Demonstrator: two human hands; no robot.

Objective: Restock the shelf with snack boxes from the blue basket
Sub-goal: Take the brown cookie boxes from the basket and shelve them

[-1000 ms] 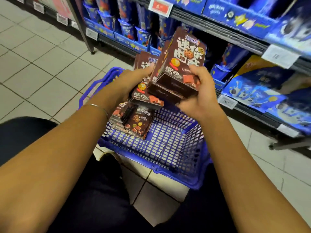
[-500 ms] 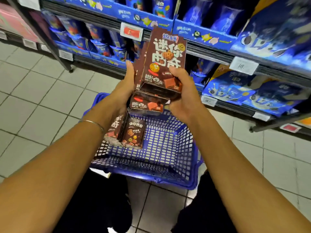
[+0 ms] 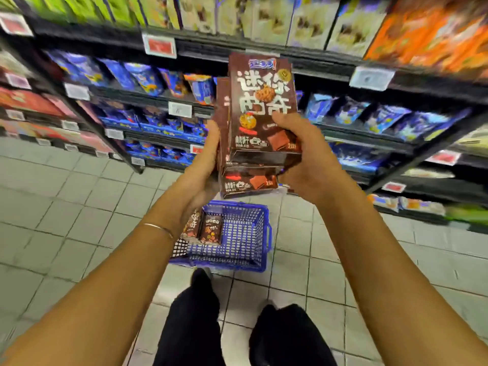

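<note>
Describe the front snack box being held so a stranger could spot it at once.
Look at the dark shelving lined with blue packets. Before it, above the blue basket on the floor, the left hand and right hand hold a bunch of brown boxes. The front box stands highest, its white characters fully showing.

Motion blur smears the shelf [image 3: 105,39] and the blue packs [image 3: 369,114] on it, and the print on the price tags [image 3: 159,45] cannot be read. The front snack box [image 3: 261,109] hides most of the stacked boxes [image 3: 248,182] behind it, so their number cannot be told. Only the outer edge of the left hand [image 3: 203,170] shows; its other fingers lie behind the stack. The right hand [image 3: 303,157] loses its fingertips under the box. The left wrist covers part of the basket boxes [image 3: 211,229] and the near left corner of the blue basket [image 3: 266,228]. Both forearms run off the bottom edge.
</note>
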